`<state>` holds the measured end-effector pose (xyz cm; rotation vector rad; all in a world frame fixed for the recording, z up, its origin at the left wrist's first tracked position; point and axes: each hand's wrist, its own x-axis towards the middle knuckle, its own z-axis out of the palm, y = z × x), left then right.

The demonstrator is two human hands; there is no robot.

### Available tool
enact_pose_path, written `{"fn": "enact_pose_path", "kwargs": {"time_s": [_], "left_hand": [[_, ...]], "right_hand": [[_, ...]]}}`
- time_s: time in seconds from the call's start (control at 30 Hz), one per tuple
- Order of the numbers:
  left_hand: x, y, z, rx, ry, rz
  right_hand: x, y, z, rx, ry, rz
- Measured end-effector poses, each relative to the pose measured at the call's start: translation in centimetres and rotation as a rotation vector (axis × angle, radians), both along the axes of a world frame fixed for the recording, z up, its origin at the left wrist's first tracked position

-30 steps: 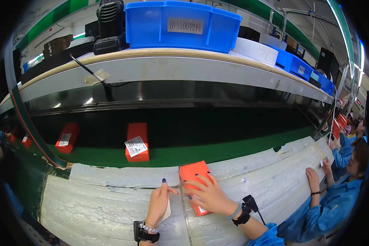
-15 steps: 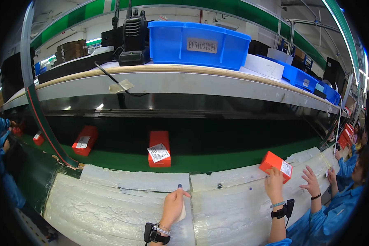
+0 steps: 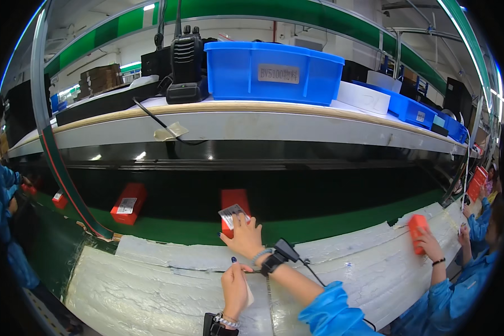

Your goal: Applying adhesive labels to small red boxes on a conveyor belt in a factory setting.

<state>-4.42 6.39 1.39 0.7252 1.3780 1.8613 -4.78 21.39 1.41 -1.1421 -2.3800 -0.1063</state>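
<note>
My right hand [image 3: 244, 238] reaches over the near end of a red box [image 3: 234, 197] that lies on the green conveyor belt. Its fingers are spread across the lower part of the box, next to a white printed label [image 3: 233, 213]. Whether they press on the box I cannot tell. Just below, above the pale bench top, my left hand [image 3: 234, 287] is closed with its thumb side up. A pale flat piece [image 3: 250, 292], perhaps paper, shows beneath its curled fingers. Each wrist wears a black strap with a small device, and a bracelet.
Farther left on the belt [image 3: 297, 221] lie another labelled red box [image 3: 130, 204] and a smaller one [image 3: 60, 200]. At right a co-worker's hand holds a red box [image 3: 416, 232] over the bench [image 3: 168, 285]. A blue bin [image 3: 274, 73] and black walkie-talkie [image 3: 186, 64] stand on the shelf above.
My right hand has left the red box at the right and moved left to the one on the belt. The co-worker's hand, open before, now holds that other box. My left hand stays closed.
</note>
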Motion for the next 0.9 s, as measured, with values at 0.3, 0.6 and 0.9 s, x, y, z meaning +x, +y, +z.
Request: {"fn": "enact_pose_path", "kwargs": {"time_s": [0.3, 0.6, 0.9], "left_hand": [[-0.5, -0.2, -0.3, -0.029, 0.024, -0.003], [0.0, 0.2, -0.2, -0.177, 0.498, -0.036], [0.4, -0.9, 0.9, -0.234, 0.644, -0.473]], "right_hand": [[4.7, 0.3, 1.5, -0.042, 0.070, -0.057], [19.4, -13.6, 3.8, -0.179, -0.019, -0.025], [24.2, -14.0, 4.7, -0.298, -0.168, 0.334]]}}
